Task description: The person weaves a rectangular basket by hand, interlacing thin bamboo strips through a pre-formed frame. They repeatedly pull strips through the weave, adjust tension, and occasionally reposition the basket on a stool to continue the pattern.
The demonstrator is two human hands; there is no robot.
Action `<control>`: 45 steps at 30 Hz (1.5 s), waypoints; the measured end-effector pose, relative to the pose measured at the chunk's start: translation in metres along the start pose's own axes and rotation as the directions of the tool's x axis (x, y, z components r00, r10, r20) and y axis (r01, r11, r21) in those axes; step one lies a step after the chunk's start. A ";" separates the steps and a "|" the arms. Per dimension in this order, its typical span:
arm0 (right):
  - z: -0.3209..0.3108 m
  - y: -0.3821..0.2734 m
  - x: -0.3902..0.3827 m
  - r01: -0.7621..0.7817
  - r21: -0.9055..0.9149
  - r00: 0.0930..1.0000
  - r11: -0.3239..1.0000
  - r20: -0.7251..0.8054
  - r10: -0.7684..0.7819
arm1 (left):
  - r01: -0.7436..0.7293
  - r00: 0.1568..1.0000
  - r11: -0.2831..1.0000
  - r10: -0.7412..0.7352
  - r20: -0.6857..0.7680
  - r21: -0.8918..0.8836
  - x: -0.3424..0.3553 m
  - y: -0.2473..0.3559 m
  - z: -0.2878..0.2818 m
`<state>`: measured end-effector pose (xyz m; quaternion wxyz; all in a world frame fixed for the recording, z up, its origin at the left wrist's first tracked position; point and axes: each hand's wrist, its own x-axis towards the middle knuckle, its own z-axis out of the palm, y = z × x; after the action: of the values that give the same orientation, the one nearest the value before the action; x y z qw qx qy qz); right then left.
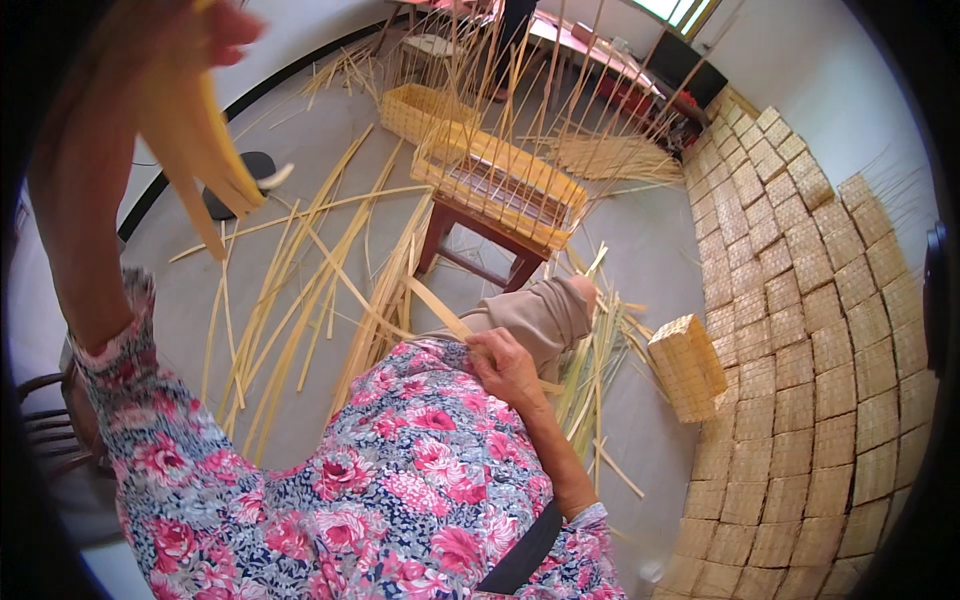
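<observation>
Left fingers: the left hand (205, 40) is raised high at the upper left, blurred; its fingers curl shut around a bundle of flat yellow bamboo strips (205, 150), which hang downward from the grip and fan out a little at their lower ends.
Right fingers: the right hand (503, 362) rests low on the lap, fingers bent and pinching one long pale strip (435, 308) against the flowered fabric; the strip runs up and to the left away from the fingertips.
Just beside the right fingers: a knee in tan trousers (545, 310), directly above the knuckles, and the flowered garment (420, 470) under and below the hand.
Beyond the knee: a low red-brown wooden stool (470, 235) bearing a half-woven basket (500, 180), whose thin upright stakes rise toward the top of the view.
Between the two hands: loose bamboo strips on the grey floor (300, 290), lying in long, roughly parallel sheaves.
Right of the right fingers: a single small woven box (687, 365) on the floor, tilted, and past it a tall stack of woven boxes (810, 330) against the white wall.
Far from the left fingers: a second, finished-looking woven tray (420, 108) behind the stool.
</observation>
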<state>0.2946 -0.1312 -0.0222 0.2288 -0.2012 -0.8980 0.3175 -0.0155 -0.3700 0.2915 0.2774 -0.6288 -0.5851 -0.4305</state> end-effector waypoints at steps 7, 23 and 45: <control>0.003 -0.010 -0.008 -0.101 0.011 0.990 0.995 0.105 0.099 | 0.322 0.748 0.654 0.268 0.607 -0.685 0.081 0.060 0.074; -0.045 -0.038 -0.073 -0.412 0.233 0.897 0.881 0.271 0.349 | 0.701 0.015 0.616 0.490 0.871 -0.359 -0.101 0.013 0.309; -0.116 0.020 -0.040 -0.179 0.982 0.745 0.062 0.094 0.660 | 0.631 0.279 0.644 0.331 0.902 -0.432 -0.123 -0.011 0.288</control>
<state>0.3937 -0.0819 0.0337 0.3651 -0.3304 -0.3301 0.8053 0.0432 -0.1842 0.0465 -0.4578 -0.7361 -0.4596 -0.1934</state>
